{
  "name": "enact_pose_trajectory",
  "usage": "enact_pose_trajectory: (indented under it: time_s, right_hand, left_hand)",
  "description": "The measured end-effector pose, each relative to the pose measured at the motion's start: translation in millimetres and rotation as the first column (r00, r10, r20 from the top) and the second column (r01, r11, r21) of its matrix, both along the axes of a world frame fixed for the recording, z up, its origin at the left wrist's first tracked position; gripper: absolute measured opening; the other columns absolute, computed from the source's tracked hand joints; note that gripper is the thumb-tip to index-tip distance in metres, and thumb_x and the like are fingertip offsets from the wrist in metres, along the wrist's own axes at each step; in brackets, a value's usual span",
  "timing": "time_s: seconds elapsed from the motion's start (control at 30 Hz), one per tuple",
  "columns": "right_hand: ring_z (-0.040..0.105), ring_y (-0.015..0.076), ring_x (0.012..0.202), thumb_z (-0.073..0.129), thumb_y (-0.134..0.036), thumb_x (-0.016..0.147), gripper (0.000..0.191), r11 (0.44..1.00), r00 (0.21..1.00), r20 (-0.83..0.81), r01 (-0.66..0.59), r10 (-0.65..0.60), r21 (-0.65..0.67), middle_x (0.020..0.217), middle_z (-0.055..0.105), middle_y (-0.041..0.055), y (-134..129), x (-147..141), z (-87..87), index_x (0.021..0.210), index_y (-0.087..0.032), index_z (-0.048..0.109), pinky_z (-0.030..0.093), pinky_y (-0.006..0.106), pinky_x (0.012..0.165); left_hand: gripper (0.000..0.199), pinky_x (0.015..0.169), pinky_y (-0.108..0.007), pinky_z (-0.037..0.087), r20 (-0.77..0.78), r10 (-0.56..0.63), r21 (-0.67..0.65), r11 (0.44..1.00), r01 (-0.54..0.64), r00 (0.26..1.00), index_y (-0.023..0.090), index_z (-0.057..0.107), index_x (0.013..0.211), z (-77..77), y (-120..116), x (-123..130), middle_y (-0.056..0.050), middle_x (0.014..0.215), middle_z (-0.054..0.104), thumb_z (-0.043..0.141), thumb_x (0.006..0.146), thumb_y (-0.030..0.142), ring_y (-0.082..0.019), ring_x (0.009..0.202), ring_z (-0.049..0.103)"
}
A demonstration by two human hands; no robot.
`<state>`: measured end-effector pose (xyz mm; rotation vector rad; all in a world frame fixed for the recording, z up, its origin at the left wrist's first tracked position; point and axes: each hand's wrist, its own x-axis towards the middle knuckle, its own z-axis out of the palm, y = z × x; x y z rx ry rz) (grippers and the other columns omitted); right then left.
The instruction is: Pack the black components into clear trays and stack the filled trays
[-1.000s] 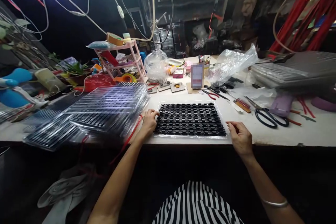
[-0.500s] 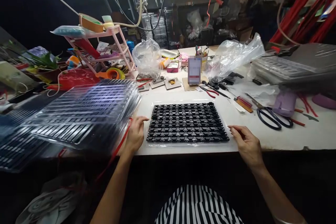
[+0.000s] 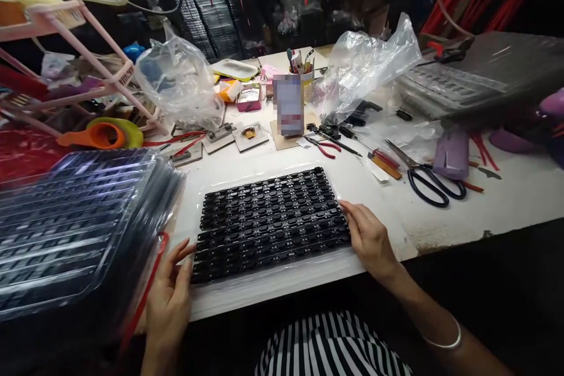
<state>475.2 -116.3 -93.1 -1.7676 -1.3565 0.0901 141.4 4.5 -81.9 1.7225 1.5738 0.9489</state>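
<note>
A clear plastic tray (image 3: 268,273) lies on the white table, filled with rows of small black parts (image 3: 268,217). At the tray's left edge is my left hand (image 3: 170,282), its fingers and thumb curved against the rim. The right rim sits between the thumb and fingers of my right hand (image 3: 368,238). Fingertips on both sides are partly hidden by the tray's edge. A tall stack of similar clear trays (image 3: 79,229) stands just left of my left hand, with a red strap (image 3: 147,291) hanging beside it.
Behind the tray lie red-handled pliers (image 3: 325,147), a screwdriver (image 3: 359,140) and a phone (image 3: 288,106) standing upright. Big black scissors (image 3: 429,182) rest to the right. Clear plastic bags (image 3: 178,85), a pink rack (image 3: 94,64) and an orange tape roll (image 3: 103,136) crowd the back left.
The view has turned and come closer, so the tray appears larger and farther left. My right hand has closed in on the right rim; my left hand has shifted down along the left edge.
</note>
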Motion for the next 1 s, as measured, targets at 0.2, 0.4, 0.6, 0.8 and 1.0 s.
enact_pose_trajectory:
  time_s: [0.2, 0.4, 0.6, 0.8, 1.0]
  right_hand:
    - [0.059, 0.0211, 0.088, 0.039, -0.013, 0.093, 0.028, 0.997, 0.996, -0.041, -0.075, 0.074, -0.02, 0.095, 0.061, 0.0095, 4.7, -5.0, 6.4, 0.116, -0.018, 0.056, 0.049, 0.036, 0.077]
    - [0.057, 0.0185, 0.079, 0.044, -0.018, 0.092, 0.027, 0.993, 0.994, -0.091, -0.074, 0.066, -0.089, 0.09, 0.058, 0.0067, 5.4, -0.5, 9.0, 0.116, -0.018, 0.057, 0.047, 0.032, 0.071]
    - [0.048, 0.015, 0.064, 0.043, -0.018, 0.092, 0.029, 0.989, 0.995, -0.07, -0.082, 0.074, -0.119, 0.076, 0.051, 0.0023, 4.2, -3.7, 8.4, 0.116, -0.018, 0.058, 0.043, 0.03, 0.062]
    - [0.042, 0.0115, 0.056, 0.045, -0.021, 0.091, 0.029, 0.98, 0.978, -0.197, -0.105, 0.07, -0.172, 0.072, 0.047, -0.0017, -15.9, -5.2, 14.4, 0.118, -0.021, 0.056, 0.04, 0.025, 0.054]
    - [0.053, 0.0136, 0.061, 0.045, -0.028, 0.092, 0.028, 0.97, 0.992, -0.12, -0.058, 0.031, -0.234, 0.077, 0.058, 0.0019, -12.0, 16.8, 24.7, 0.115, -0.018, 0.057, 0.045, 0.026, 0.057]
  left_hand:
    - [0.037, 0.104, -0.041, 0.037, -0.018, 0.107, 0.023, 0.994, -0.107, 0.994, 0.025, 0.06, 0.115, 0.9, 3.8, 1.5, -0.004, 0.114, 0.064, 0.055, 0.084, 0.044, -0.024, 0.109, 0.057]
    - [0.034, 0.105, -0.036, 0.037, -0.032, 0.125, 0.082, 0.989, -0.122, 0.992, 0.021, 0.061, 0.113, 0.7, 5.1, 6.9, -0.006, 0.111, 0.066, 0.054, 0.085, 0.041, -0.022, 0.114, 0.055]
    - [0.032, 0.098, -0.034, 0.042, 0.021, 0.078, 0.115, 0.99, -0.08, 0.997, 0.019, 0.061, 0.112, -2.4, 0.5, 5.4, -0.006, 0.111, 0.065, 0.055, 0.086, 0.036, -0.021, 0.107, 0.058]
    - [0.031, 0.094, -0.033, 0.044, 0.078, 0.122, 0.047, 0.991, -0.126, 0.989, 0.022, 0.064, 0.107, 1.4, -9.4, 3.8, -0.004, 0.104, 0.067, 0.059, 0.082, 0.041, -0.021, 0.101, 0.06]
    - [0.039, 0.074, -0.027, 0.049, 0.076, 0.178, -0.079, 0.982, -0.172, 0.981, 0.024, 0.063, 0.111, 7.7, -1.7, -1.7, -0.002, 0.086, 0.067, 0.059, 0.08, 0.049, -0.016, 0.076, 0.06]
